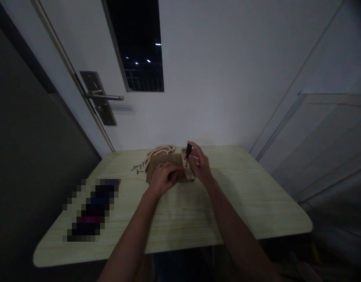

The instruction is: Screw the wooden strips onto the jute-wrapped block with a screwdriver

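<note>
My right hand (pixel 200 163) is gripping a black-handled screwdriver (pixel 189 150), thumb and fingers closing around the grip, with the tool standing nearly upright and its shank pointing down over a pale wooden piece (pixel 190 175). I cannot tell whether its tip is touching anything. That wooden piece is lying along the right end of a brown cardboard slab (pixel 173 158), near the middle of the counter (pixel 242 192). My left hand (pixel 163 175) is resting on the slab with its fingers bent; I cannot tell whether they are closing on anything underneath. Loose screws (pixel 137 168) are lying just left of the slab, and curved wooden strips (pixel 163 149) are sitting behind it.

I am judging the screwdriver to be light and rigid, best held by the thick handle, with a fingertip steadying its top. The wood is looking stiff and light, taking a hold best at its edges; the cardboard is probably softer, denting under hard pressure, so a flat, spread palm is suiting it better.
</note>
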`<state>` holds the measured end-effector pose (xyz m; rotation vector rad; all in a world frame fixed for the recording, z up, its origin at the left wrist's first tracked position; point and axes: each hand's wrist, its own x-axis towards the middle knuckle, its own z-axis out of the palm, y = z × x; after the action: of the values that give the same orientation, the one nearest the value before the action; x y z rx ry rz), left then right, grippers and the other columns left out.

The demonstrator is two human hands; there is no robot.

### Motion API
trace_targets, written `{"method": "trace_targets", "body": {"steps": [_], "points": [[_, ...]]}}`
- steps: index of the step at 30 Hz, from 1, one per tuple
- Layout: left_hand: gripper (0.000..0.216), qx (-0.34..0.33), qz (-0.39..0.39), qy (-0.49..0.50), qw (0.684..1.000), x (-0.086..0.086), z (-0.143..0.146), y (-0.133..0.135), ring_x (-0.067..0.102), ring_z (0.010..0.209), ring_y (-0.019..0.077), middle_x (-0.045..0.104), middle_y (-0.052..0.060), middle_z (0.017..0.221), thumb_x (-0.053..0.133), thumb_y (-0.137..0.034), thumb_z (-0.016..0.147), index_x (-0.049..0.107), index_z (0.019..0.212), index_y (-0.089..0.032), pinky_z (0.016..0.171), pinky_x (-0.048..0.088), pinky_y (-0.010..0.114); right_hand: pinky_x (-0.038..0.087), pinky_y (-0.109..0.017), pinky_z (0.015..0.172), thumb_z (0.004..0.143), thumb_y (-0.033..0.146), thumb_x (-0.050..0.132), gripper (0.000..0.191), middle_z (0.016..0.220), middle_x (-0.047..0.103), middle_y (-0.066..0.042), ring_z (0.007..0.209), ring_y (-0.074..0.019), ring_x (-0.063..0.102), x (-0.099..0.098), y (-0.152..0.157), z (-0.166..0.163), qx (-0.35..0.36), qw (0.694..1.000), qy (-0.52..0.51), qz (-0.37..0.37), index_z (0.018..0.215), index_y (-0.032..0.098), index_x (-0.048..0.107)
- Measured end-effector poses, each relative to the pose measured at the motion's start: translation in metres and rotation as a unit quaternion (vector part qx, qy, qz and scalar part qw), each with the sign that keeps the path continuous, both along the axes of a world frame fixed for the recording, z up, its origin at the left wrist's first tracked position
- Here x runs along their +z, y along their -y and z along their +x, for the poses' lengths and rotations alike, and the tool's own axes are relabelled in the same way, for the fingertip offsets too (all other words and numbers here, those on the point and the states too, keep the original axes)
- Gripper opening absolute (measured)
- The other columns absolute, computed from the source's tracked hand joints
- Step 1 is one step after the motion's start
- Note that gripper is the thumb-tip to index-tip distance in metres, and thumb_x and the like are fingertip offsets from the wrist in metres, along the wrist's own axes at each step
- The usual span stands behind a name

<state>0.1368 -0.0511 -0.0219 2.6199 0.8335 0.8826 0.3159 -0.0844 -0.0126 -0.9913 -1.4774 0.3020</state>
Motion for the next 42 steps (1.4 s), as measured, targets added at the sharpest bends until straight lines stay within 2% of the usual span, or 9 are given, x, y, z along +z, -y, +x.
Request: {"method": "trace_targets", "body": {"steps": [4, 11, 20, 28, 38, 42], "points": [[0.029, 0.002, 0.004, 0.003, 1.0, -0.0009, -0.0003, -0.0005, 0.062, 0.097, 0.0209, 0.071, 0.002, 0.099, 0.057, -0.013, 0.082, 0.069, 0.105, -0.026, 0.088, 0.043, 0.038, 0.059, -0.028, 0.068, 0.093, 0.036, 0.048, 0.043, 0.105, 0.065, -0.007, 0.085, -0.0148, 0.066, -0.0003, -0.0005, 0.0005, 0.007, 1.0, -0.005, -0.003, 0.134, 0.028, 0.044], [0.026, -0.003, 0.002, 0.001, 1.0, 0.0022, 0.0002, 0.0011, 0.062, 0.096, 0.0203, 0.071, 0.002, 0.098, 0.055, -0.014, 0.083, 0.069, 0.102, -0.025, 0.087, 0.045, 0.037, 0.058, -0.024, 0.06, 0.089, 0.038, 0.053, 0.044, 0.105, 0.062, -0.006, 0.079, -0.0132, 0.062, -0.0005, -0.001, -0.0015, -0.044, 0.999, 0.015, 0.007, 0.131, 0.03, 0.046], [0.03, -0.001, -0.005, -0.001, 1.0, 0.0018, 0.0002, -0.0001, 0.062, 0.097, 0.0202, 0.071, 0.002, 0.098, 0.056, -0.014, 0.082, 0.069, 0.105, -0.026, 0.089, 0.044, 0.036, 0.059, -0.028, 0.069, 0.093, 0.041, 0.046, 0.042, 0.109, 0.064, -0.008, 0.088, -0.0154, 0.065, 0.0014, 0.0007, 0.0007, 0.003, 1.0, -0.007, -0.017, 0.133, 0.027, 0.045], [0.028, -0.001, -0.001, -0.001, 1.0, 0.0014, 0.0, -0.0002, 0.062, 0.095, 0.0206, 0.071, 0.003, 0.097, 0.055, -0.015, 0.083, 0.07, 0.104, -0.025, 0.088, 0.045, 0.036, 0.059, -0.027, 0.066, 0.092, 0.04, 0.048, 0.042, 0.103, 0.062, -0.006, 0.082, -0.0144, 0.065, 0.0001, -0.001, 0.0004, -0.004, 1.0, -0.017, -0.02, 0.133, 0.029, 0.046], [0.027, 0.002, -0.001, -0.001, 1.0, 0.0014, -0.0002, 0.0001, 0.062, 0.096, 0.0207, 0.071, 0.003, 0.098, 0.055, -0.014, 0.083, 0.069, 0.103, -0.025, 0.088, 0.044, 0.037, 0.059, -0.027, 0.065, 0.094, 0.041, 0.044, 0.042, 0.105, 0.061, -0.006, 0.081, -0.0135, 0.064, -0.0018, -0.0028, 0.0018, -0.009, 1.0, 0.003, -0.02, 0.134, 0.029, 0.044], [0.026, -0.003, 0.003, -0.002, 1.0, 0.0009, 0.0, -0.0003, 0.062, 0.094, 0.0206, 0.071, 0.003, 0.095, 0.055, -0.015, 0.084, 0.069, 0.104, -0.025, 0.086, 0.044, 0.037, 0.059, -0.026, 0.065, 0.092, 0.039, 0.048, 0.044, 0.106, 0.062, -0.007, 0.082, -0.0139, 0.065, -0.0006, -0.0014, 0.0007, -0.002, 1.0, -0.002, -0.018, 0.134, 0.028, 0.043]]}}
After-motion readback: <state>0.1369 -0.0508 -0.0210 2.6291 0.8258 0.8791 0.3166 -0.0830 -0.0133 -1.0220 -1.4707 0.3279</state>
